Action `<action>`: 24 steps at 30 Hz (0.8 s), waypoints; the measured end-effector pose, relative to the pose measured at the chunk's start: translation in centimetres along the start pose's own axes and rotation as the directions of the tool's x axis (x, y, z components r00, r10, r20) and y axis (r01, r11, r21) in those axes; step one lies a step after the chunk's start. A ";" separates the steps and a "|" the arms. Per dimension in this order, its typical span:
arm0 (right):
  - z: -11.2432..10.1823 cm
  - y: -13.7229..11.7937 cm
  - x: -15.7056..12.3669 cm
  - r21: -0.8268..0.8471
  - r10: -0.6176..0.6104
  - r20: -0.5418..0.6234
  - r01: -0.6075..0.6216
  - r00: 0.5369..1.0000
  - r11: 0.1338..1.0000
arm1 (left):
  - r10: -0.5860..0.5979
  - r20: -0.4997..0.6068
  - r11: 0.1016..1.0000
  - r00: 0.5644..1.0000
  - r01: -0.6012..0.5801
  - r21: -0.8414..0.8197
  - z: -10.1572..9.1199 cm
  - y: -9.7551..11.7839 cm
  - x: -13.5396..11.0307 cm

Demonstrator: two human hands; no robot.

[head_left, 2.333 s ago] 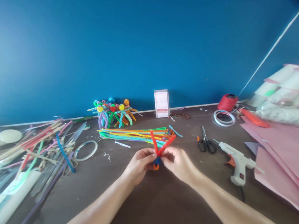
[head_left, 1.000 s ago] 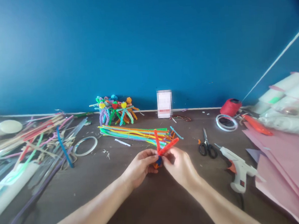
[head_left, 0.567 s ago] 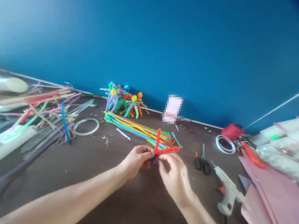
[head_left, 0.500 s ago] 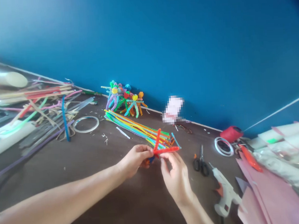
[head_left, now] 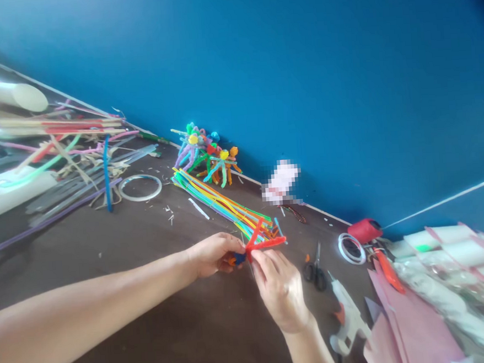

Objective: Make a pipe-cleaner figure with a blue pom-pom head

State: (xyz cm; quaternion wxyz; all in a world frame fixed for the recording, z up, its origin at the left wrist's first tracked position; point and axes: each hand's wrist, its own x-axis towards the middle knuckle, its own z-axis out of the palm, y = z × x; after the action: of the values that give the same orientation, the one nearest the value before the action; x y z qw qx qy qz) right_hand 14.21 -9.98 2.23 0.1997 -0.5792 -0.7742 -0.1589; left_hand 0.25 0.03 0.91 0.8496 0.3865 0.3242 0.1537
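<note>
Pinching a small pipe-cleaner piece above the desk (head_left: 118, 251), the left hand (head_left: 212, 255) and right hand (head_left: 280, 295) meet near the middle of the tilted view. The left hand's grip is closed, its fingers curled around a blue-and-orange twist (head_left: 238, 258), while the right hand's grip is clamped by thumb and fingers on the red pipe cleaners (head_left: 267, 243) where they join that twist. The two red arms spread in a narrow V, one running sideways and the other rising at a slant.

The piece is held just in front of the tip of a long bundle of multicoloured pipe cleaners (head_left: 222, 202), and the red arms overlap that bundle in view. Beyond the bundle, small pipe-cleaner figures (head_left: 207, 156) stand in a cluster against the blue wall (head_left: 302, 89), beside a pixelated white card (head_left: 280, 181). Nearest the right hand lie black-handled scissors (head_left: 315, 273) and a white hot glue gun (head_left: 346, 318). Farther right are a tape ring (head_left: 351, 248), a red spool (head_left: 364, 230) and pink paper sheets (head_left: 410, 335). Left of the hands, another tape ring (head_left: 140, 187) lies near a messy heap of strips and sticks (head_left: 70, 166)
</note>
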 end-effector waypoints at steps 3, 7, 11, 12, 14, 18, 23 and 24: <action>0.1 -0.1 -0.1 -0.026 0.008 0.012 -0.008 1.000 1.000 | 0.061 -0.046 0.992 0.997 -0.055 0.115 0.3 -0.1 -0.2; -0.1 -0.4 0.0 -0.073 0.044 0.055 -0.040 0.998 0.997 | 0.249 -0.091 0.911 0.964 -0.201 0.361 0.6 -0.6 -0.1; -0.5 -0.5 0.2 -0.097 0.054 0.114 -0.043 0.992 0.994 | 0.236 -0.113 0.909 0.965 -0.178 0.376 0.7 -0.7 0.0; -0.5 -0.5 0.3 -0.097 0.047 0.128 -0.034 0.991 0.995 | 0.191 -0.128 0.936 0.973 -0.141 0.323 0.7 -0.6 -0.1; -0.5 -0.4 0.4 -0.096 0.039 0.137 -0.026 0.990 0.995 | 0.087 -0.149 0.978 0.985 -0.057 0.200 0.6 -0.2 -0.1; -0.2 -0.4 0.3 -0.066 0.050 0.091 -0.044 0.995 0.997 | -0.051 -0.103 0.995 0.993 0.060 0.083 0.4 0.3 -0.2; -0.5 -0.7 0.3 -0.051 0.045 0.105 -0.040 0.993 0.998 | 0.026 -0.058 0.973 0.998 -0.012 0.232 0.3 0.0 0.0; -0.5 -0.7 0.3 -0.050 0.047 0.115 -0.041 0.992 0.998 | 0.065 -0.062 0.959 0.996 -0.045 0.279 0.3 -0.2 0.0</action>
State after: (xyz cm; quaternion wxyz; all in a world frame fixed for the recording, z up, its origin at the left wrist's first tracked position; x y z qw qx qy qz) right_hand 13.52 -10.20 2.83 0.1439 -0.6089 -0.7675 -0.1392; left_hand 0.49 -0.26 0.92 0.7705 0.5050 0.3614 0.1440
